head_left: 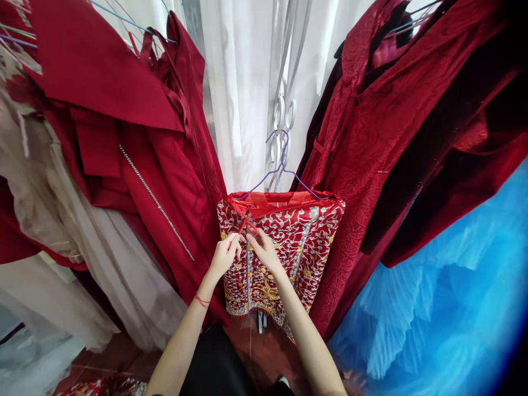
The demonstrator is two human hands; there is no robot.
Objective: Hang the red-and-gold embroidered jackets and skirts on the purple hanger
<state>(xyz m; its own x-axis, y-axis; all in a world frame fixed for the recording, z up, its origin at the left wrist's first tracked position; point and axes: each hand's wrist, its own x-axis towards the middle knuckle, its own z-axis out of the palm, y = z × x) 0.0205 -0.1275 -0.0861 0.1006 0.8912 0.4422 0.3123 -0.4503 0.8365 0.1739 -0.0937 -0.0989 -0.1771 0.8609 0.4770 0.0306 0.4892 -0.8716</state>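
A red skirt (280, 275) with silver and gold embroidery hangs in front of me from a purple wire hanger (282, 165). At its upper left, a red ribbon tie (247, 223) forms what looks like a bow at the waistband. My left hand (227, 252) pinches one side of the ribbon. On the other side, my right hand (264, 250) has its fingers closed around the ribbon, close to the left fingertips. Both hands are in front of the embroidered cloth. The exact finger grip on the right is partly hidden.
Dark red dresses (160, 159) hang on the left beside pale gowns (119, 258). More red garments (363, 143) crowd the right, above a blue pleated tulle dress (404, 313). A white curtain (243, 82) hangs behind. Below is a reddish tiled floor (251, 341).
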